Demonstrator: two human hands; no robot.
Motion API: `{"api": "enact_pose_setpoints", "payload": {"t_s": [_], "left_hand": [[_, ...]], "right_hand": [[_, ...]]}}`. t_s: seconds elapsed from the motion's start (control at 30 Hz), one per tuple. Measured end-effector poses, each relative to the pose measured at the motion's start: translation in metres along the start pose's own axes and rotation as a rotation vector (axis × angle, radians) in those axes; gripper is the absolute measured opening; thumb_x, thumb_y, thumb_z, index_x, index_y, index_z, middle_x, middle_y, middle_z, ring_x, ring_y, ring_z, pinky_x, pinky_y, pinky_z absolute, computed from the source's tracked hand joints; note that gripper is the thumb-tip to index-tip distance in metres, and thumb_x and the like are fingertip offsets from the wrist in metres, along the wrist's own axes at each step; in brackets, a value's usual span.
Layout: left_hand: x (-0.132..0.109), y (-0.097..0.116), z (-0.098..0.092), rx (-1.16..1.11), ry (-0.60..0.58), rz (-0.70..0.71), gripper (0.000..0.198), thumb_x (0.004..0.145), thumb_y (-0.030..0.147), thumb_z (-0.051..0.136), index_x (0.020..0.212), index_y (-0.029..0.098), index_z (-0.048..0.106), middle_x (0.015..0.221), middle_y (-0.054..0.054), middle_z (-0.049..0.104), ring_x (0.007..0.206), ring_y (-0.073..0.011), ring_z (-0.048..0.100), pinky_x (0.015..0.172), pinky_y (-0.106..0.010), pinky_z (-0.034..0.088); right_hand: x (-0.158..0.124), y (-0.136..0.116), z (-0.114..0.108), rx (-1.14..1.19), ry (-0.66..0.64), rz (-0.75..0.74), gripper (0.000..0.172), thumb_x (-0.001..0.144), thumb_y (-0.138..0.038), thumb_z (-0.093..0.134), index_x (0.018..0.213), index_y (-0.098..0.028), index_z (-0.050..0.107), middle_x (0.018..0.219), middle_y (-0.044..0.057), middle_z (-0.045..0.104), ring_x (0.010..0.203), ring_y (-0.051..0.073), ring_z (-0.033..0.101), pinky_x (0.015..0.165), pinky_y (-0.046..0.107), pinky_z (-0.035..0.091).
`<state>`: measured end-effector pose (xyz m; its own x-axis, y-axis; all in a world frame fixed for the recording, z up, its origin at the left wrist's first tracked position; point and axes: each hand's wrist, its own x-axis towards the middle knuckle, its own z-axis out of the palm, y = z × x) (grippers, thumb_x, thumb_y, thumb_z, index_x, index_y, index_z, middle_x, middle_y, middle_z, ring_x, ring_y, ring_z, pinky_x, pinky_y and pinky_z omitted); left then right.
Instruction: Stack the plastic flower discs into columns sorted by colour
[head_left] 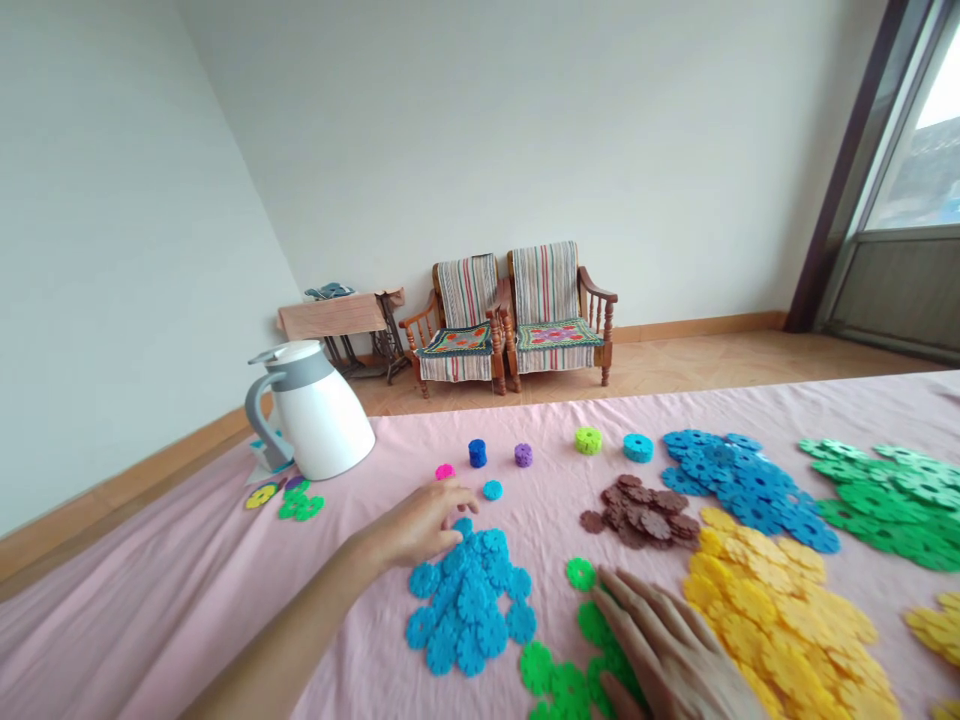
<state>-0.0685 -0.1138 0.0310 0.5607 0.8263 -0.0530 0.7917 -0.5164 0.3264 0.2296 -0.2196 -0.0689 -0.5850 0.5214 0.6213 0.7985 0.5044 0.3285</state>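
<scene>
My left hand [429,520] hovers at the far end of a heap of light blue flower-shaped plastic discs [472,605]. Its fingers and thumb are apart, and nothing shows between them. One loose light blue disc [493,490] lies just beyond the fingertips, with a pink disc [445,471] behind the hand. My right hand [664,640] is spread palm down over bright green discs [566,690], partly covering them. A single green disc [580,573] lies beside its fingertips. Yellow discs [780,610] are heaped right of that hand.
Small stacks stand along the back: dark blue [478,453], purple [523,455], lime [588,440] and turquoise [638,447]. Brown [641,512], blue [739,480] and green heaps [892,500] lie right. A white jug [326,420] stands left on the pink cloth [337,590].
</scene>
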Motion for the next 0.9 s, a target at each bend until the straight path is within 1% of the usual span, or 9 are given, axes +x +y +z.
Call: {"api": "enact_pose_setpoints", "payload": {"t_s": [0.1,0.2,0.27,0.33,0.47,0.67,0.77,0.9], "left_hand": [[-0.006,-0.005,0.006,0.037,0.011,-0.004,0.036,0.066,0.006,0.054,0.097,0.022,0.065,0.088,-0.002,0.059,0.083,-0.0188,0.055,0.072,-0.025,0.042],[-0.006,-0.006,0.010,0.037,0.030,-0.003,0.033,0.065,0.006,0.053,0.093,0.020,0.064,0.084,-0.002,0.058,0.080,-0.0182,0.055,0.069,-0.024,0.042],[-0.004,-0.004,0.008,0.024,0.033,-0.006,0.031,0.063,0.005,0.053,0.089,0.019,0.063,0.081,-0.001,0.058,0.077,-0.0171,0.055,0.067,-0.023,0.041],[0.000,-0.001,0.005,0.002,0.059,-0.008,0.028,0.063,0.005,0.054,0.087,0.018,0.062,0.080,0.000,0.058,0.072,-0.0151,0.055,0.065,-0.022,0.041],[0.018,0.004,0.000,-0.017,0.132,-0.021,0.026,0.067,0.007,0.055,0.090,0.018,0.062,0.083,0.001,0.059,0.069,-0.0132,0.056,0.064,-0.022,0.042],[0.053,-0.001,0.009,0.085,0.178,-0.061,0.020,0.070,0.014,0.062,0.089,0.018,0.067,0.083,-0.002,0.059,0.074,-0.0163,0.059,0.068,-0.024,0.044],[0.060,-0.003,0.013,0.103,0.179,-0.054,0.019,0.069,0.016,0.065,0.088,0.018,0.068,0.085,-0.002,0.060,0.075,-0.0166,0.060,0.069,-0.024,0.045],[0.064,-0.002,0.015,0.099,0.149,-0.054,0.018,0.069,0.013,0.063,0.086,0.017,0.068,0.084,-0.002,0.061,0.073,-0.0158,0.060,0.067,-0.023,0.045]], "right_hand": [[0.002,0.000,-0.002,0.030,0.022,0.011,0.042,0.082,-0.037,0.052,0.115,-0.014,0.064,0.116,0.010,0.070,0.096,0.024,0.070,0.075,0.035,0.057],[0.003,0.001,-0.002,0.068,0.024,0.014,0.043,0.081,-0.036,0.055,0.117,-0.014,0.063,0.117,0.009,0.069,0.097,0.024,0.069,0.075,0.035,0.057],[0.001,0.001,0.000,0.082,0.003,0.020,0.043,0.083,-0.037,0.055,0.120,-0.015,0.062,0.121,0.009,0.068,0.100,0.024,0.068,0.078,0.035,0.056],[-0.002,0.001,0.002,0.080,-0.013,0.024,0.044,0.084,-0.038,0.054,0.121,-0.016,0.061,0.123,0.008,0.066,0.102,0.024,0.067,0.080,0.036,0.056],[-0.005,0.000,0.005,0.084,-0.014,0.027,0.044,0.084,-0.039,0.055,0.121,-0.016,0.061,0.124,0.009,0.065,0.103,0.025,0.067,0.080,0.036,0.055],[-0.002,0.001,0.002,0.030,0.015,0.000,0.043,0.081,-0.038,0.055,0.116,-0.015,0.064,0.117,0.008,0.069,0.097,0.024,0.069,0.075,0.034,0.057],[0.000,0.002,0.001,0.019,0.020,-0.015,0.043,0.081,-0.039,0.056,0.115,-0.014,0.065,0.114,0.008,0.071,0.095,0.023,0.070,0.074,0.034,0.057],[0.001,0.004,0.003,0.028,0.020,-0.016,0.044,0.082,-0.041,0.055,0.117,-0.015,0.064,0.117,0.008,0.070,0.095,0.023,0.069,0.075,0.034,0.056]]}}
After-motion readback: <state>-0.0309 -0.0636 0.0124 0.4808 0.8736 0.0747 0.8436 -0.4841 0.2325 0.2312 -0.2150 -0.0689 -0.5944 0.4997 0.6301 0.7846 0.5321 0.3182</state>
